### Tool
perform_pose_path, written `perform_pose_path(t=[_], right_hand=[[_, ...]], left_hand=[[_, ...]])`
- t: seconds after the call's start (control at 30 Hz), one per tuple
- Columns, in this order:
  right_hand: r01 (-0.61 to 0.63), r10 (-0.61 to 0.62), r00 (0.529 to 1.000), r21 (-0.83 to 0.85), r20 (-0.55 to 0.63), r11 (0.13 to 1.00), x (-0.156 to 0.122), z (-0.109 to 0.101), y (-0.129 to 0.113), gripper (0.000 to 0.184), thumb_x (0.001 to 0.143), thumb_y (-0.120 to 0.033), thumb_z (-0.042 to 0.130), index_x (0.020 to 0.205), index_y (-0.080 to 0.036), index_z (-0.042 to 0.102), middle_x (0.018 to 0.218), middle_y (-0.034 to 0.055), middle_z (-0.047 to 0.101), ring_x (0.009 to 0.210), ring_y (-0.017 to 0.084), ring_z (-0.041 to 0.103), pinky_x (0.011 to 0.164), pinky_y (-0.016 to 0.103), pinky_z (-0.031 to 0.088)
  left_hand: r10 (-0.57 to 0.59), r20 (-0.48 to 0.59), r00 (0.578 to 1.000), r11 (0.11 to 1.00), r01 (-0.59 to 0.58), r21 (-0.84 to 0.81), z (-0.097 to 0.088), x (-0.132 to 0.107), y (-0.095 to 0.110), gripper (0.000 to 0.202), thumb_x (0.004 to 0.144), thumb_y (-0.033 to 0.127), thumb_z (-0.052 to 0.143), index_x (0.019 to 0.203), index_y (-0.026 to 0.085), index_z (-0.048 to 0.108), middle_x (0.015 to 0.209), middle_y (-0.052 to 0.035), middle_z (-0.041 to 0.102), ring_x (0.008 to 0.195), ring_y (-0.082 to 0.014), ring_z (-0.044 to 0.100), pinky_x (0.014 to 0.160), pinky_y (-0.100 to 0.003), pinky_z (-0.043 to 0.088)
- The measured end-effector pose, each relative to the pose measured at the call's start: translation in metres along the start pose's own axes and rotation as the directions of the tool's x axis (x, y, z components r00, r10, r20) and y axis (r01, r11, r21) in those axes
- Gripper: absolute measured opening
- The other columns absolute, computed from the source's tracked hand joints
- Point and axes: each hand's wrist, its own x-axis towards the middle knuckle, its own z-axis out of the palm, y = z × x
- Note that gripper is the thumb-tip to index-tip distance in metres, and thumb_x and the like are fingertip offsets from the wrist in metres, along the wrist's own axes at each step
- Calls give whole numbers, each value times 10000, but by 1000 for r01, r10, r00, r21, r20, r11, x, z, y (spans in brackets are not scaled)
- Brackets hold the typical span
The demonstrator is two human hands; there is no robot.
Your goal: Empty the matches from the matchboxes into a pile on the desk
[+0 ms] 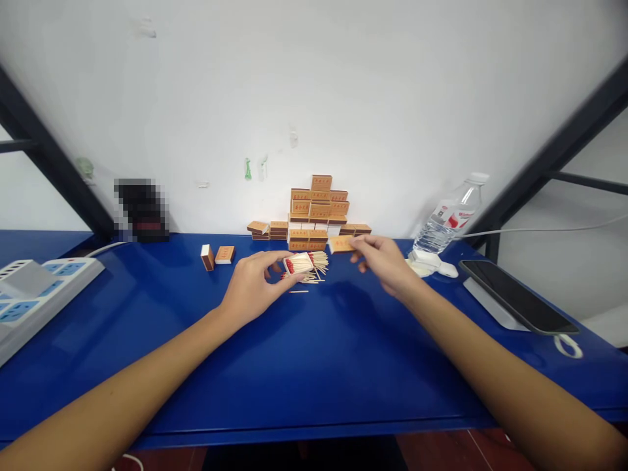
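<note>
Left hand (260, 281) curled, thumb and fingers around the edges of a white matchbox tray (299, 263) filled with red-headed matches. Right hand (385, 261) pinching the near end of an orange matchbox (342, 244) between thumb and fingers, rest of the fingers bent loosely — could be only the outer sleeve, too small to tell. Tray and orange piece are apart, tray between the hands.

Loose matches (320, 265) lie in a heap on the blue desk (318, 366), just past the left fingertips and partly behind the tray; one single match (299, 292) sits nearer, below the left thumb. Stepped stack of matchboxes (318, 209) stands ahead of both hands, against the wall. Two separate boxes (225, 255) off to the left of the left hand, one on end. Water bottle (451, 216) and phone (520, 294) to the right of the right hand.

Risks: tray has no cover on, so a tilt of the left hand could spill matches; squeezing its thin sides too hard could buckle it. Right hand is close to the stack's base — a forward knuckle bump could topple upper boxes. Left fingers could also scatter the heap.
</note>
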Motion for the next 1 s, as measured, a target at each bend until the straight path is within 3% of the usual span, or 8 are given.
perform_pose_path(t=[0.07,0.17,0.3,0.5,1.0], right_hand=[[7,-18,988,-74,-151,997,19,-21,6,325,809,-489,772,860,-175,704,588,5,593,485,124,481,420,240,360],[-19,-28,956,-159,-292,987,49,-46,16,355,841,-513,745,872,-167,672,710,67,690,523,148,550,439,262,401],[-92,-45,925,-337,-377,937,82,-49,25,338,904,-500,661,870,-164,672,893,151,775,660,206,673,584,319,520],[-132,-73,921,-483,-382,866,111,-24,31,308,888,-480,687,773,-194,680,867,153,779,827,272,716,772,372,532],[-21,-181,962,-713,-206,701,97,-18,25,416,977,-487,540,905,-156,782,919,150,768,819,260,655,695,331,406]], left_hand=[[-3,-6,1000,1000,3,0,0,0,-2,369,878,439,800,1191,249,755,866,-9,759,686,-159,618,651,-310,529],[13,2,1000,1000,-13,21,1,-1,-3,373,889,458,783,1201,256,753,872,-15,759,698,-169,625,669,-326,532],[24,29,999,998,-25,50,3,-3,-4,390,900,494,761,1206,252,749,897,-31,775,714,-185,649,688,-345,535],[40,37,999,998,-41,51,3,-4,-5,418,894,480,780,1233,241,731,918,-33,774,761,-201,664,682,-347,523],[37,42,998,997,-40,69,3,-4,-5,385,902,473,775,1210,247,731,914,-41,774,818,-218,682,689,-354,533]])
